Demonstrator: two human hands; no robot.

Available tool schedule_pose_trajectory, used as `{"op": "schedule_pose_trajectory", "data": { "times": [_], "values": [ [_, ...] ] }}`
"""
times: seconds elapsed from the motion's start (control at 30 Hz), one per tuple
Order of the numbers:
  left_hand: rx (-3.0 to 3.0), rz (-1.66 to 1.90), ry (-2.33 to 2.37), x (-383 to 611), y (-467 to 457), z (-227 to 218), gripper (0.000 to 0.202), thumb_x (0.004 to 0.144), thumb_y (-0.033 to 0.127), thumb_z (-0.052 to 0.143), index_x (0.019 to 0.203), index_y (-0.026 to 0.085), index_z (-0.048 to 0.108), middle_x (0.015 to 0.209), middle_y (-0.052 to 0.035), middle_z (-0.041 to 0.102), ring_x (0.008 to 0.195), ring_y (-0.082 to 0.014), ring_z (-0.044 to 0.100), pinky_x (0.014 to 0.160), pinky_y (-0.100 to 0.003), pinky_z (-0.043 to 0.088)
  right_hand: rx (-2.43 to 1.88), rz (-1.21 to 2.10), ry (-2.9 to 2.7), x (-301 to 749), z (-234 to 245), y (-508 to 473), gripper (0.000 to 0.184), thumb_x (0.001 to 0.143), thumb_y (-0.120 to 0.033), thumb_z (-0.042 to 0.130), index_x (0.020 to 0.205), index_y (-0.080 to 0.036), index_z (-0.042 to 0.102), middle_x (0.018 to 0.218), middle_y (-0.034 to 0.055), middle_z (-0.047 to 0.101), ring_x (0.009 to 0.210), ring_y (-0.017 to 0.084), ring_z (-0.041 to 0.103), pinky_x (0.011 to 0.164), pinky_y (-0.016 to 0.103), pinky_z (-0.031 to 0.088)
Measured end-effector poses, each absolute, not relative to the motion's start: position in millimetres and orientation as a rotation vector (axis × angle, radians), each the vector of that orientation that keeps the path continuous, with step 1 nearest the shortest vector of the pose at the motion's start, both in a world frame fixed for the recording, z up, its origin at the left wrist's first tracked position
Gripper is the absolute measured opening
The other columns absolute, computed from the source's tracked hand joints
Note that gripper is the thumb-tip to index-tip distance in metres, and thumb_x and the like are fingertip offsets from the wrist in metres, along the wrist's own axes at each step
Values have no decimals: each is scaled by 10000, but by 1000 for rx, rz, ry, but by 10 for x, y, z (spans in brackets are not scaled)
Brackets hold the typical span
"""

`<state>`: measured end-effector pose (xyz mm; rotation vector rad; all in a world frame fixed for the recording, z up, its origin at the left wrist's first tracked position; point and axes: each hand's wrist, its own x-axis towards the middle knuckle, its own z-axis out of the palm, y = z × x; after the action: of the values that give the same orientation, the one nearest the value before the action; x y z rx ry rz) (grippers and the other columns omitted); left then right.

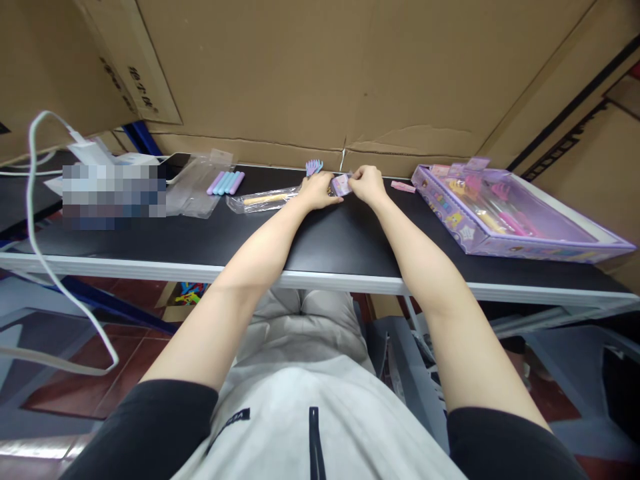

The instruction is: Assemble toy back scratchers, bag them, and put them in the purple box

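Note:
On the black tabletop, my left hand (316,191) is closed over the right end of a clear plastic bag (237,204). A long pale-yellow stick (270,198) lies inside the bag, its far end hidden under that hand. Just beyond my left fingers sits a purple and blue claw-shaped hair clip (314,167). A small purple printed card (342,185) lies between my hands. My right hand (369,183) is closed in a pinch at the card's right edge. A pink strip (403,187) rests to the right of that hand.
Several purple and blue tubes (226,183) lie on the left beside flat clear bags (193,193). A purple display box (520,220) with toy items stands at the right. A white cable (31,187) loops at far left. Cardboard (325,73) walls the back.

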<state>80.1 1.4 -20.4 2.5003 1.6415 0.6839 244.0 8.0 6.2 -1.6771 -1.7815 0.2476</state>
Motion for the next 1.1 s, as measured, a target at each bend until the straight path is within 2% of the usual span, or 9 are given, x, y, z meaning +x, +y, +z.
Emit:
{"op": "schedule_pose_trajectory", "data": {
  "times": [0.2, 0.37, 0.47, 0.53, 0.63, 0.77, 1.1],
  "values": [
    [2504, 706, 1648, 797, 35, -223, 648, 888, 415, 796, 1452, 151, 617, 1515, -192, 647, 1446, -384, 566, 1173, -525, 461, -1617, 192, -1841, 2430, 25, 52, 180, 856, -76, 667, 796, -228, 591, 1039, 156, 717, 1181, 373, 635, 1063, 474, 474],
    [2489, 750, 1668, 784, 55, -243, 593, 885, 401, 785, 1417, 185, 638, 1487, -172, 666, 1420, -385, 584, 1162, -528, 475, -1593, 185, -1866, 2361, 69, -56, 111, 931, -191, 691, 847, -211, 621, 1088, 171, 717, 1178, 373, 641, 1067, 477, 464],
    [2456, 772, 1687, 763, 78, -253, 601, 899, 409, 767, 1429, 163, 624, 1495, -197, 651, 1423, -395, 579, 1160, -548, 475, -1573, 268, -1835, 2343, 97, -81, 225, 977, -308, 702, 802, -212, 600, 1022, 159, 715, 1148, 350, 659, 1055, 442, 469],
    [2443, 776, 1688, 748, 93, -258, 614, 902, 410, 763, 1438, 149, 613, 1505, -209, 640, 1428, -395, 573, 1160, -544, 476, -1531, 339, -1819, 2352, 102, -73, 283, 1000, -335, 683, 764, -217, 578, 939, 131, 703, 1115, 319, 673, 1030, 395, 480],
    [2442, 791, 1682, 735, 114, -264, 629, 893, 413, 769, 1446, 160, 606, 1514, -202, 637, 1431, -387, 570, 1166, -531, 472, -1494, 386, -1829, 2381, 88, -46, 271, 1000, -234, 633, 738, -222, 563, 865, 95, 686, 1042, 271, 687, 986, 341, 494],
    [2445, 806, 1684, 738, 132, -274, 626, 898, 417, 767, 1445, 160, 606, 1510, -203, 637, 1426, -385, 574, 1161, -518, 476, -1465, 353, -1853, 2403, 69, -23, 188, 902, -67, 607, 788, -217, 598, 946, 89, 718, 1013, 240, 681, 967, 324, 496],
    [2450, 848, 1656, 728, 116, -269, 753, 892, 386, 795, 1557, 178, 511, 1573, -197, 599, 1477, -379, 544, 1188, -510, 453, -1508, 212, -1921, 2367, 80, -33, 169, 898, -59, 572, 888, -211, 647, 1086, 104, 741, 1080, 252, 642, 1030, 343, 468]
  ]
}}
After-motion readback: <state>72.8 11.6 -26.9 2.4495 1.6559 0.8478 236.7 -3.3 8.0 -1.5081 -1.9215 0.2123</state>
